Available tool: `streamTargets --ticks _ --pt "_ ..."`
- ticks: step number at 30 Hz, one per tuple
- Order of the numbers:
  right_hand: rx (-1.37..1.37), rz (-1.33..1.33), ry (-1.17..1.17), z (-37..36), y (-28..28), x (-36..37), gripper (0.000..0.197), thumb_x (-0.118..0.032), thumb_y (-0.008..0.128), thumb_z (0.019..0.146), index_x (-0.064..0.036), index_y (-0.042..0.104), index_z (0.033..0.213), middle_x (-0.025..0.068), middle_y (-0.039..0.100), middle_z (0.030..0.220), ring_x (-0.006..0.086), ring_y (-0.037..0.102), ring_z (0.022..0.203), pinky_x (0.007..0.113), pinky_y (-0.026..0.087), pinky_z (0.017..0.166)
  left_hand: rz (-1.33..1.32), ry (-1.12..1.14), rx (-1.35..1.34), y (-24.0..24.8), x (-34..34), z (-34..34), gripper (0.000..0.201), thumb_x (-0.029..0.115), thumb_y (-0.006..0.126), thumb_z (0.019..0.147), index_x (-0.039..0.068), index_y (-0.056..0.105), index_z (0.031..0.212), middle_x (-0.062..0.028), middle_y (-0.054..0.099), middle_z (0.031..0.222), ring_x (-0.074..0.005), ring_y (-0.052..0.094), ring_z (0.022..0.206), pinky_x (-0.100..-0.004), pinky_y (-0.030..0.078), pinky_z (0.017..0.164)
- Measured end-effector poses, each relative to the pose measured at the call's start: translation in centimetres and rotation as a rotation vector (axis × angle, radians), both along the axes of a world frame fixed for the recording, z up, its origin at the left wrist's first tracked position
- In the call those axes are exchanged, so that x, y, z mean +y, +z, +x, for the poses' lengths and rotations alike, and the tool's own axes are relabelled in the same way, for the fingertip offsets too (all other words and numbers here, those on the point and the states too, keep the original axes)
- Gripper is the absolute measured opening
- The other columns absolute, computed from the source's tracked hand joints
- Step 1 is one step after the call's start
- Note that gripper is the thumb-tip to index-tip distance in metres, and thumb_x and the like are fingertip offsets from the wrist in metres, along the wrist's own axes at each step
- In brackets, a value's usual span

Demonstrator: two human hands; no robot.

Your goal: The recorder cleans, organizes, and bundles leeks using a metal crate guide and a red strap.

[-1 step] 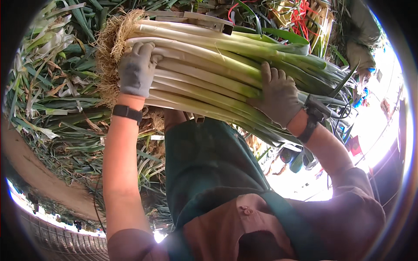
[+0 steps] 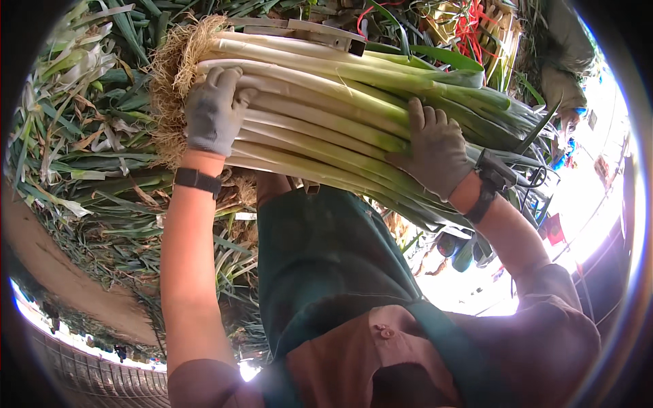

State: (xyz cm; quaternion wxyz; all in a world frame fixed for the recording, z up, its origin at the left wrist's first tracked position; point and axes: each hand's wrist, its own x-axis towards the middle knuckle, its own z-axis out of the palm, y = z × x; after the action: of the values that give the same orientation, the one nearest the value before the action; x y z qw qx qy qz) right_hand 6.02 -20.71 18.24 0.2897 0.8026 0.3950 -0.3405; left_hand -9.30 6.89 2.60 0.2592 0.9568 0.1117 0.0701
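A thick row of leeks (image 2: pixel 313 115) lies side by side in front of me, with white stalks, green leaves to the right and a tangle of pale roots (image 2: pixel 170 88) on the left. My left hand (image 2: pixel 215 112), in a grey glove, is closed on a leek stalk near the root end, its fingers curled and thumb bent. Farther right, where the stalks turn green, my gloved right hand (image 2: pixel 434 151) rests flat on the leeks with its fingers spread. What lies under the row is mostly hidden.
A metal bar (image 2: pixel 326 35) runs along the far side of the row. Loose leeks and leaves (image 2: pixel 88 136) are heaped at the left. Red string (image 2: pixel 471 30) hangs by more leeks at the back right. At the far right is another person's hand (image 2: pixel 563 88).
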Motion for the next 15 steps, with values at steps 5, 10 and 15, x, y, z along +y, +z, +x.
streamTargets --ticks 5,10,15 --pt "0.000 0.016 -0.049 0.8 -1.4 -0.3 0.097 -0.063 0.063 0.078 0.0062 0.035 0.139 0.0185 0.054 0.119 0.0298 0.053 0.110 0.039 0.044 0.090 -0.125 0.145 0.148 1.0 -2.0 0.2 0.049 0.022 0.082 0.067 0.007 0.056 0.107 -0.0121 0.061 0.098 -0.0311 0.063 0.086 -0.0406 0.052 0.075" --pt "-0.036 -0.003 0.037 -0.9 -2.0 -0.8 0.093 -0.065 0.059 0.079 0.0056 0.038 0.136 0.0182 0.053 0.116 0.0307 0.053 0.107 0.040 0.044 0.089 -0.240 0.266 0.105 1.4 -2.6 -1.4 0.043 0.020 0.079 0.073 0.008 0.058 0.108 -0.0114 0.061 0.099 -0.0309 0.061 0.091 -0.0414 0.050 0.080" --pt "-0.036 -0.007 0.018 0.5 -2.4 -1.0 0.091 -0.065 0.058 0.080 0.0055 0.039 0.135 0.0179 0.053 0.115 0.0302 0.053 0.106 0.041 0.043 0.089 -0.116 0.088 -0.093 2.9 -3.9 -2.5 0.027 0.017 0.071 0.081 0.008 0.066 0.106 -0.0107 0.064 0.104 -0.0288 0.059 0.102 -0.0442 0.047 0.092"
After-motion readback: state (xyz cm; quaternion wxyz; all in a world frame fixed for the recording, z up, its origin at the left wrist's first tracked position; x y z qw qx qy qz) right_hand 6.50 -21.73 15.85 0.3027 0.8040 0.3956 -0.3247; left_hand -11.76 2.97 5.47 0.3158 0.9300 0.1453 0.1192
